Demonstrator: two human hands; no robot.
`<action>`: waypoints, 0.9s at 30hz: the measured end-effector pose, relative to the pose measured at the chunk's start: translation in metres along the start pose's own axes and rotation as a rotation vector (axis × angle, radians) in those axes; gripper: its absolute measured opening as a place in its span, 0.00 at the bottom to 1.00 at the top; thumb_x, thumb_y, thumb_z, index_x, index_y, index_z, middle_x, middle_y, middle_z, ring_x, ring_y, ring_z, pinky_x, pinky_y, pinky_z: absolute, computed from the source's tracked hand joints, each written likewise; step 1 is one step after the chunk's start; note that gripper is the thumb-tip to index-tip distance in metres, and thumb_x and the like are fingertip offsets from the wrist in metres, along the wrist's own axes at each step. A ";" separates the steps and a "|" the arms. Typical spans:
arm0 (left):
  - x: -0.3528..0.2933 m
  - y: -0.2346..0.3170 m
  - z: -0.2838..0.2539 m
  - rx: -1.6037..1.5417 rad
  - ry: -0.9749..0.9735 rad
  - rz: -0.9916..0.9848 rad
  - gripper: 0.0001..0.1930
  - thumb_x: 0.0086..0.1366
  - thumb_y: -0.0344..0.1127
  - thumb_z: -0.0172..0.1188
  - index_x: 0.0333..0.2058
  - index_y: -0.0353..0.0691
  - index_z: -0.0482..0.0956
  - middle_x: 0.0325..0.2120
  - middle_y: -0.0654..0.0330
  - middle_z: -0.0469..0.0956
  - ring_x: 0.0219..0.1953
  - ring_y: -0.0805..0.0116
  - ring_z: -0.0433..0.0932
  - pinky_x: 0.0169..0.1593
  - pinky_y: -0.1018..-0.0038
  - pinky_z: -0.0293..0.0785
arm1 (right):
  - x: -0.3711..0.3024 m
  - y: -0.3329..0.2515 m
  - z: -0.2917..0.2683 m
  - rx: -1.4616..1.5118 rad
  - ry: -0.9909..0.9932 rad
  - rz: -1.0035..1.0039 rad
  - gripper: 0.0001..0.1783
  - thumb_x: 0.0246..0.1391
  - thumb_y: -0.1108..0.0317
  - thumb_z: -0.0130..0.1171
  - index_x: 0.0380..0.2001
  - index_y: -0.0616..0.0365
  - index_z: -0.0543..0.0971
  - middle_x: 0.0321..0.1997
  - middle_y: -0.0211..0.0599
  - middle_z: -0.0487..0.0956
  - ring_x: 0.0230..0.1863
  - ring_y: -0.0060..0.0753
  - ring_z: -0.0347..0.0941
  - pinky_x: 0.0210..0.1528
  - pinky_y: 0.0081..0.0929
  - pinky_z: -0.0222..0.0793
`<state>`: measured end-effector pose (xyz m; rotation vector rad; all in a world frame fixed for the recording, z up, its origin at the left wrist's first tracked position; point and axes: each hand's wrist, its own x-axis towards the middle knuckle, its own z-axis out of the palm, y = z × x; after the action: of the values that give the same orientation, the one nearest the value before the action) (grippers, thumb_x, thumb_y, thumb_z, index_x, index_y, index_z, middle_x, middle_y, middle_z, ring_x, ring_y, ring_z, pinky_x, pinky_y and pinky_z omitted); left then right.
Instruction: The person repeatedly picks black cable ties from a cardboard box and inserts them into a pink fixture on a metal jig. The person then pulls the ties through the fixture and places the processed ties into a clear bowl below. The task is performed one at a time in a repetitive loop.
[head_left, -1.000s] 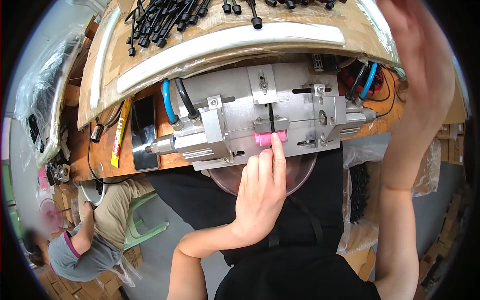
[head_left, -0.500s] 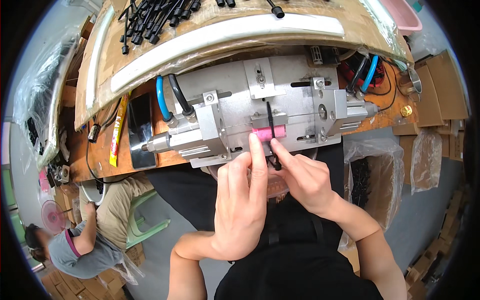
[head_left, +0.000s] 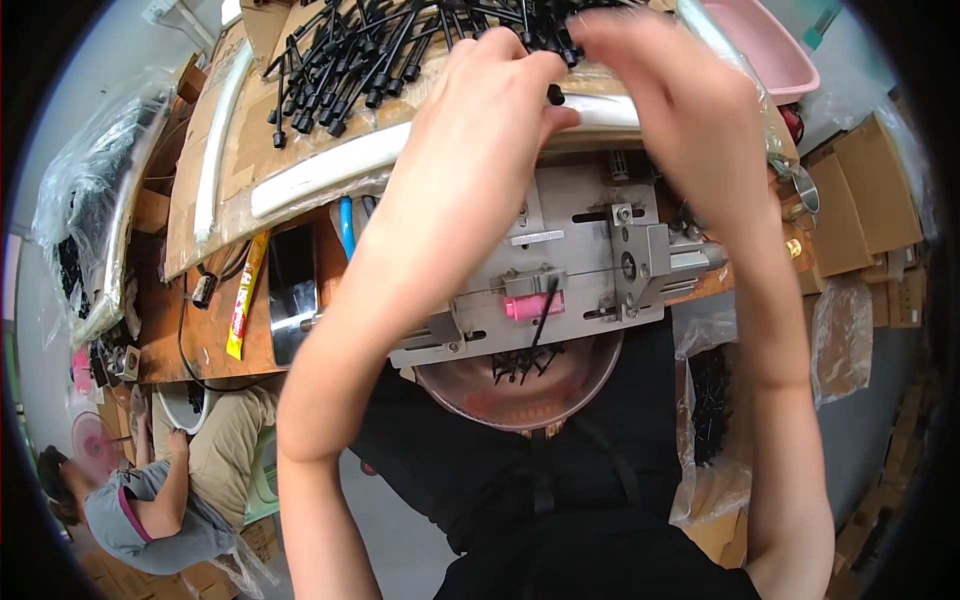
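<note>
Both my hands are at a pile of black capped plastic rods [head_left: 370, 60] on the cardboard-covered shelf. My left hand [head_left: 480, 120] has curled fingers, with the black cap of a rod [head_left: 556, 95] between finger and thumb. My right hand [head_left: 690, 110] is smeared by motion, its fingertips beside the rods at the pile's right end. Below my arms stands a metal clamping fixture [head_left: 585, 260] with a pink block [head_left: 533, 306] at its front. A thin black rod [head_left: 546, 312] leans across the block, slanting down toward a bowl.
A translucent bowl [head_left: 455, 405] with several thin black pieces sits under the fixture's front edge. A dark phone [head_left: 293, 290] and a yellow packet [head_left: 245, 300] lie at left. Another person [head_left: 150, 510] sits at lower left. A pink basin [head_left: 765, 50] stands far right.
Both hands have left the pink block and reached up to the rod pile. The black rod at the block now tilts over the bowl. My view has shifted.
</note>
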<state>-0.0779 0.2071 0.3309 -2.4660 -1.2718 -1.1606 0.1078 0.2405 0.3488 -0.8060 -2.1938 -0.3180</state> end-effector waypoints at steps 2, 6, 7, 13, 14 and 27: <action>0.001 -0.003 -0.010 -0.020 -0.060 -0.058 0.09 0.59 0.26 0.63 0.39 0.34 0.79 0.29 0.52 0.74 0.33 0.58 0.76 0.39 0.67 0.71 | 0.043 0.028 0.012 -0.029 -0.149 0.065 0.17 0.57 0.68 0.60 0.50 0.54 0.80 0.46 0.45 0.82 0.47 0.46 0.79 0.49 0.35 0.74; -0.015 0.008 -0.025 -0.078 -0.026 -0.116 0.07 0.57 0.25 0.64 0.35 0.35 0.80 0.30 0.54 0.75 0.31 0.60 0.76 0.37 0.69 0.72 | 0.113 0.029 -0.004 -0.208 -0.557 0.017 0.14 0.55 0.64 0.65 0.40 0.61 0.83 0.39 0.46 0.84 0.42 0.38 0.80 0.44 0.31 0.77; -0.025 0.014 -0.030 -0.073 -0.024 -0.144 0.08 0.56 0.24 0.64 0.36 0.35 0.80 0.30 0.54 0.76 0.32 0.60 0.76 0.38 0.69 0.72 | 0.121 0.034 -0.002 -0.240 -0.665 0.003 0.14 0.54 0.62 0.67 0.37 0.63 0.84 0.38 0.46 0.84 0.41 0.36 0.81 0.43 0.30 0.78; -0.114 0.078 -0.037 0.048 -0.051 -0.333 0.36 0.46 0.18 0.68 0.58 0.34 0.73 0.35 0.56 0.76 0.36 0.60 0.74 0.41 0.69 0.72 | 0.138 0.044 0.018 -0.139 -0.862 -0.034 0.13 0.54 0.64 0.66 0.40 0.60 0.85 0.42 0.44 0.84 0.43 0.39 0.81 0.47 0.34 0.76; -0.129 0.090 -0.029 0.083 -0.092 -0.322 0.33 0.49 0.21 0.66 0.58 0.30 0.73 0.33 0.57 0.74 0.34 0.64 0.73 0.40 0.70 0.72 | 0.142 0.043 0.019 -0.137 -0.880 -0.051 0.13 0.55 0.64 0.66 0.40 0.60 0.85 0.41 0.43 0.85 0.41 0.37 0.81 0.46 0.34 0.76; -0.151 0.110 0.029 0.193 -0.312 -0.329 0.35 0.53 0.21 0.57 0.62 0.23 0.61 0.34 0.57 0.68 0.36 0.65 0.70 0.44 0.74 0.72 | 0.138 0.048 -0.013 -0.004 -0.485 0.053 0.16 0.61 0.57 0.60 0.36 0.60 0.85 0.18 0.28 0.78 0.19 0.18 0.68 0.28 0.21 0.65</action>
<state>-0.0319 0.0531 0.2308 -2.4202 -1.8342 -0.6775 0.0754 0.3332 0.4577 -1.0246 -2.6116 -0.1052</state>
